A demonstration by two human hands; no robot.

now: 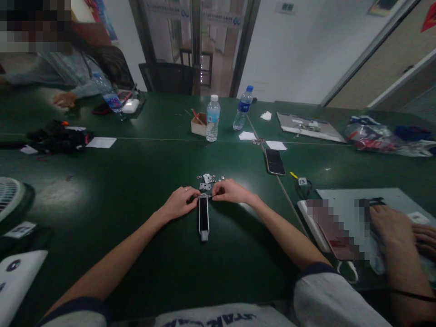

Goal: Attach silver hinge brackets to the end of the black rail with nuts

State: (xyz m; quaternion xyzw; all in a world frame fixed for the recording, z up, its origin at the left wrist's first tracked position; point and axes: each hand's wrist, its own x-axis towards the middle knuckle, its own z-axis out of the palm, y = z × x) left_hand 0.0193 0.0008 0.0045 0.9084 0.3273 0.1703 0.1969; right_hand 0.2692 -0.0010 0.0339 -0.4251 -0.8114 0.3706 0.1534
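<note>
at a green table (146, 272), left hand (180, 200) and right hand (229, 190) bend nearly closed fingers, whether grasping anything too small to tell; between the fingertips is the far end of a slim device (203, 215), metal parts (207, 179) just beyond.

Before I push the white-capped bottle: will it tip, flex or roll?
The white-capped bottle stands tall and narrow, so a high push could tip it. Its clear wall looks like plastic, so it may flex when squeezed. Toppled, its rounded body would probably roll.
</note>
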